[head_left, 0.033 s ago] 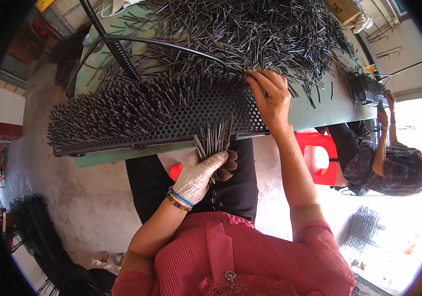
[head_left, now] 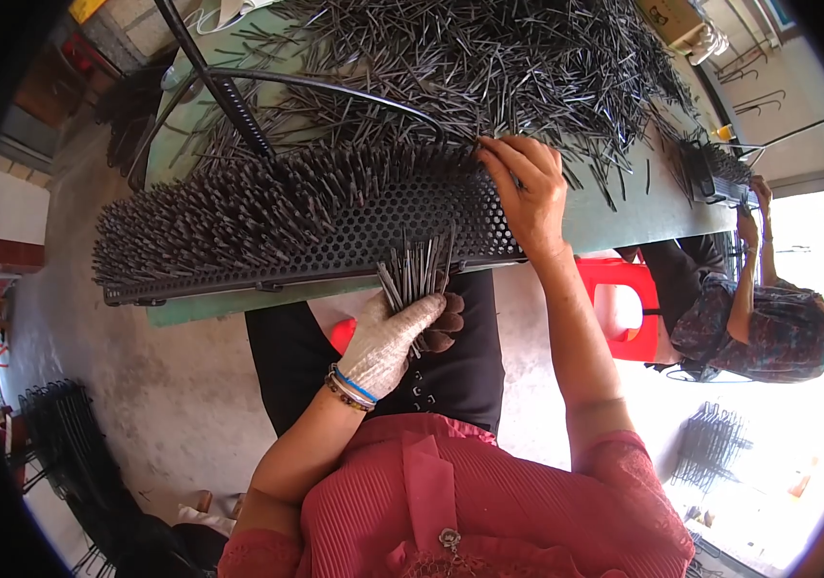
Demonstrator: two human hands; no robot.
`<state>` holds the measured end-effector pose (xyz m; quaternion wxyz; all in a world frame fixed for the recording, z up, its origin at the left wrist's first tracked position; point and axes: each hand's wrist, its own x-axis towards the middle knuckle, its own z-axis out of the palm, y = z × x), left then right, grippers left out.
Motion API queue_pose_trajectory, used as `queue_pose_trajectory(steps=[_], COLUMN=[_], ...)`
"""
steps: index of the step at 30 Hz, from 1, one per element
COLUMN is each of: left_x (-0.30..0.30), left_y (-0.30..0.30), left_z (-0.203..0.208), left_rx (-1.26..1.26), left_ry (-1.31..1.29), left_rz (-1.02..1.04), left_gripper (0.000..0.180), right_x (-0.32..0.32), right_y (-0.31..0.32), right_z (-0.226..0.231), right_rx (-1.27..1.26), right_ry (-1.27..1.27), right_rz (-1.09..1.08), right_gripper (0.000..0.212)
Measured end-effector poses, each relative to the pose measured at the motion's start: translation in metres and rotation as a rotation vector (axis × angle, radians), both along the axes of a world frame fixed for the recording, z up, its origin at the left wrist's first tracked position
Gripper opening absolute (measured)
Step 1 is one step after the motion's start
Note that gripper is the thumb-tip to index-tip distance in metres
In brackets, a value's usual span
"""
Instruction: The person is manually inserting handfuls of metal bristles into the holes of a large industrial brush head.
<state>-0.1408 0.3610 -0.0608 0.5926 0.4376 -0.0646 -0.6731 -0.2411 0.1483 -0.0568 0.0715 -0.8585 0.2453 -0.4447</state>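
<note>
The perforated tray (head_left: pixel 369 223) lies at the near edge of the table (head_left: pixel 614 226), with upright rods (head_left: pixel 229 207) mostly in its left part, loose rods (head_left: pixel 508 72) behind it, the left hand (head_left: pixel 388 342) before it, the right hand (head_left: pixel 532 193) at its right end, and the stool (head_left: pixel 614 271) farther right.

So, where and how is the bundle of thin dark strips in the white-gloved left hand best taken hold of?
Probably by the upper ends of the bundle of thin dark strips, from the right, where the bare right hand is: these ends fan out above the white-gloved left hand, which closes around them lower down.
</note>
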Motion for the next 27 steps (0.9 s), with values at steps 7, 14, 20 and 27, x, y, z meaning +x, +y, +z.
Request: queue_pose_trajectory(steps=[7, 14, 20, 27], left_x=[0.0, -0.004, -0.007, -0.01], left_y=[-0.004, -0.009, -0.009, -0.005], left_z=[0.006, 0.013, 0.008, 0.003], left_rx=[-0.032, -0.121, -0.057, -0.05], left_ry=[-0.007, -0.09, -0.043, -0.045], left_rz=[0.045, 0.016, 0.023, -0.009], left_gripper=[0.027, 0.028, 0.029, 0.026], right_x=[-0.005, -0.018, -0.03, -0.034], right_y=[0.021, 0.058, 0.048, -0.001], right_z=[0.023, 0.044, 0.029, 0.035], right_rx=[0.265, 1.183, 1.269, 0.782], right_ry=[0.04, 0.192, -0.055, -0.256], right_rz=[0.036, 0.288, 0.258, 0.095], right_gripper=[0.019, 0.025, 0.015, 0.017])
